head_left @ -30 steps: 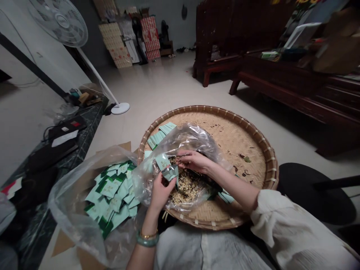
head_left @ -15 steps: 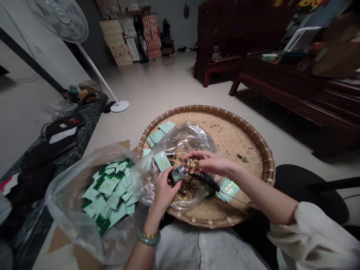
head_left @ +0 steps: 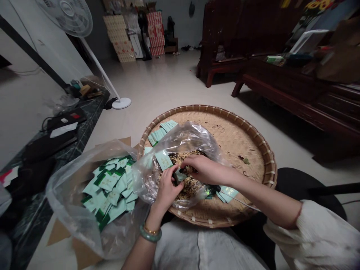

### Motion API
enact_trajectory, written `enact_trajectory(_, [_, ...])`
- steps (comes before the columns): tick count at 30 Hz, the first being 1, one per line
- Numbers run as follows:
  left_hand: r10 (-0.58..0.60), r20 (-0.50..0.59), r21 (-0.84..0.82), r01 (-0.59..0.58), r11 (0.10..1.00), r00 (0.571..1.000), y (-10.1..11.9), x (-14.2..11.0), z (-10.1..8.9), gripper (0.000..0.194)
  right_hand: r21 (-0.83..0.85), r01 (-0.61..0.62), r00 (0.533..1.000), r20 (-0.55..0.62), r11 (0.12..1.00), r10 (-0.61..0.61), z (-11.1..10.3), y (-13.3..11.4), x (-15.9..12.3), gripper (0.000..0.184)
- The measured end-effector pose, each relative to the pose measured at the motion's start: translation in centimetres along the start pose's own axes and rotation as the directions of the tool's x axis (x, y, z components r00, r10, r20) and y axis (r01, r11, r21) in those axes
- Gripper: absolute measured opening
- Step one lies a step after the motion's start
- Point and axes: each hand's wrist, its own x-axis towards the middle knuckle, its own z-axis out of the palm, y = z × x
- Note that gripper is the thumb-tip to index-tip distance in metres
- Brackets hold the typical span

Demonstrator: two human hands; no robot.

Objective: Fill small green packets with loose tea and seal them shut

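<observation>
My left hand (head_left: 167,186) grips a small pale green sachet (head_left: 180,175) between thumb and fingers, its mouth facing up. Bent over that mouth is my right hand (head_left: 203,169), fingers drawn together; what they hold, if anything, is hidden. Both hands are over a clear plastic bag (head_left: 194,134) containing a loose mix of dried, chopped tan and dark plant pieces (head_left: 189,192). Another pale green sachet (head_left: 163,159) lies on the mix, left of my hands. Under my right wrist shows a black handle (head_left: 215,188) with a cord.
The bag rests in a round woven bamboo tray (head_left: 239,127), with stacked sachets (head_left: 168,125) along its far left. More sachets (head_left: 229,194) lie at the near right. A big plastic bag of green sachets (head_left: 112,187) stands left. A black stool (head_left: 303,191) is at right, a fan (head_left: 121,103) farther back.
My right hand has come down and left to the sachet, its fingers closing from a looser spread. My left hand still holds the sachet. The view has shifted slightly.
</observation>
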Motion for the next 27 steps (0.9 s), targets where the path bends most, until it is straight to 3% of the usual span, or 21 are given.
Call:
enact_trajectory(8, [0.006, -0.006, -0.006, -0.006, 1.0, 1.0, -0.1, 0.0, 0.1, 0.052, 0.141, 0.034, 0.976, -0.219, 0.989, -0.003, 1.0, 0.1, -0.2, 0.033])
enact_trajectory(14, [0.018, -0.066, 0.016, -0.017, 1.0, 0.998, 0.2, -0.5, -1.0, 0.048, 0.355, -0.016, 0.971, -0.217, 0.935, 0.099, 1.8, 1.4, -1.6, 0.028])
enact_trajectory(17, [0.086, -0.119, 0.079, -0.077, 0.994, 0.989, 0.5, -0.8, -1.5, 0.047, 0.302, -0.027, 0.973, -0.212, 0.953, 0.095, 2.8, 1.4, -2.3, 0.027])
enact_trajectory(22, [0.167, -0.089, 0.112, -0.157, 0.981, 0.982, 0.8, -1.3, -1.3, 0.052, 0.101, 0.177, 0.935, -0.328, 0.979, -0.135, 4.2, 0.1, -2.8, 0.025])
enact_trajectory(27, [0.171, -0.064, 0.119, -0.163, 0.979, 0.983, 0.8, -1.4, -1.1, 0.055, -0.223, 0.126, 0.946, -0.266, 0.967, -0.184, 5.4, -0.2, -2.8, 0.016])
